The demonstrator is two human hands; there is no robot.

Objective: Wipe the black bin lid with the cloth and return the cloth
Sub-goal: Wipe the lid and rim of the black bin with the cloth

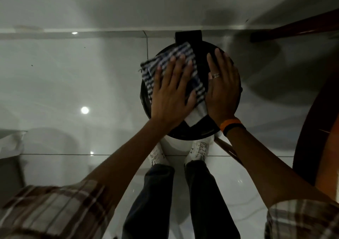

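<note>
Two hands flat, fingers spread: left hand (171, 93) presses cloth (176, 59) on lid (199, 127) from 9 o'clock, right hand (222, 88) steadies 3 o'clock. Cloth limp, light; pinch corner.

Probably a room in a home, dimly lit. Glossy pale floor tiles (73, 84) with thin grout lines, mirroring round ceiling lights. Plain light wall (128, 4) behind. Dark reddish wooden furniture (311, 110) at right, curved edge. Round black pedal-style bin lid (203, 64) standing on the floor.
</note>
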